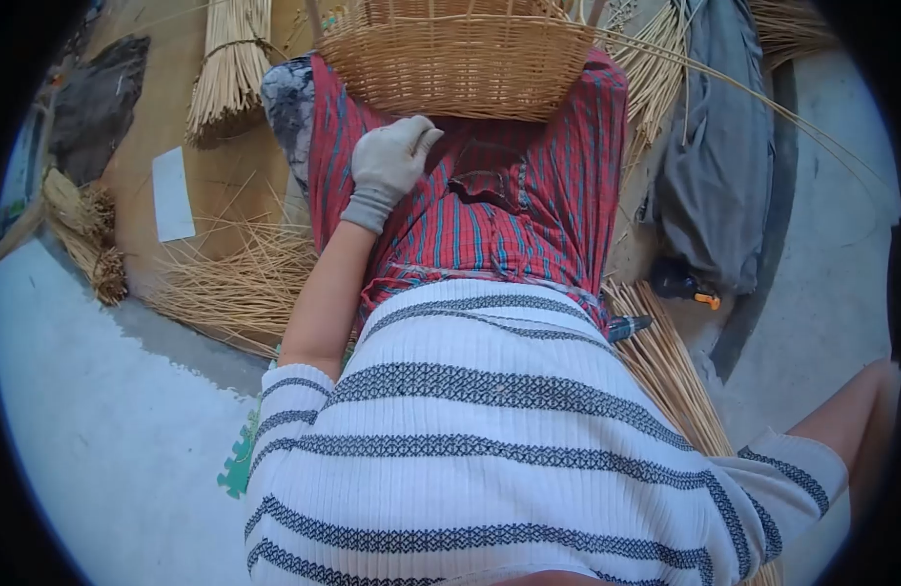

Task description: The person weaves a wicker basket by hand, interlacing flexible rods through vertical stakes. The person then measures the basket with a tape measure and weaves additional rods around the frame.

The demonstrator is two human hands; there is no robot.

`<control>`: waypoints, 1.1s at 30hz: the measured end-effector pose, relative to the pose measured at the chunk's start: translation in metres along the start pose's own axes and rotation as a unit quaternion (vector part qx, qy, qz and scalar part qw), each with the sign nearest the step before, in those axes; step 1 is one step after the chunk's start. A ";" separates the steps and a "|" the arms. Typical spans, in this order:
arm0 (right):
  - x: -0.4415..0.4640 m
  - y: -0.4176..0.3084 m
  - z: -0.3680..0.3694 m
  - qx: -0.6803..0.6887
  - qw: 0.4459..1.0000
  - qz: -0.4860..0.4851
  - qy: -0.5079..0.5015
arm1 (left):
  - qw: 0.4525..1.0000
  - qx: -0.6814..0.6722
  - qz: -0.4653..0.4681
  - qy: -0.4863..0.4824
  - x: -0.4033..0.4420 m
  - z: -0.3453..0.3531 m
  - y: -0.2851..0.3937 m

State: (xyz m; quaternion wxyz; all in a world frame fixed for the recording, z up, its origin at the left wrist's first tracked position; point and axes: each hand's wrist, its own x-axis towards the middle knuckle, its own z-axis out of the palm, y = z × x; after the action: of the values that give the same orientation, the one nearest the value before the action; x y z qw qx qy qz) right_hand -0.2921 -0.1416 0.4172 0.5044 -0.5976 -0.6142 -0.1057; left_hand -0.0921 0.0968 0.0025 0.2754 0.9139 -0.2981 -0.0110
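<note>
The wicker basket [460, 68] sits at top centre; just below, the left hand [394, 156] curls its fingers narrow, contents unclear; the right hand is out of view; unsteadied, the basket could tip.

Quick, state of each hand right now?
Left hand: closed in a loose fist near the basket; whether it holds anything can't be told.
Right hand: out of view, so its state can't be told.

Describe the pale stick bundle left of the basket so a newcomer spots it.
Find the woven basket at the top of the view. To its left, higher up than the white rectangle, is the pale stick bundle. It is gathered and tied, unlike the loose sticks scattered below.
</note>
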 end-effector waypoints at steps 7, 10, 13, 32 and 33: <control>-0.010 0.006 -0.009 0.002 1.000 -0.005 0.009 | 1.000 0.014 0.001 -0.022 0.001 0.003 -0.002; -0.010 0.009 -0.011 0.008 1.000 0.003 0.006 | 0.999 0.022 -0.006 -0.033 0.002 0.006 -0.003; -0.011 0.011 -0.011 0.004 1.000 0.004 0.007 | 0.999 0.016 -0.001 -0.033 0.000 0.008 -0.003; -0.003 0.017 -0.013 -0.013 1.000 0.013 0.002 | 0.999 0.012 -0.022 -0.049 0.005 0.007 0.003; -0.004 0.017 -0.013 -0.013 1.000 0.013 0.004 | 0.999 0.013 -0.015 -0.040 0.003 0.009 0.002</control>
State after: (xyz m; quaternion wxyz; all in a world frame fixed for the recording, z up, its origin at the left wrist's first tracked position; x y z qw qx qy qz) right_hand -0.2724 -0.1491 0.4127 0.5008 -0.6117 -0.6026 -0.1093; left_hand -0.0916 0.0896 -0.0034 0.2509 0.9205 -0.2956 -0.0480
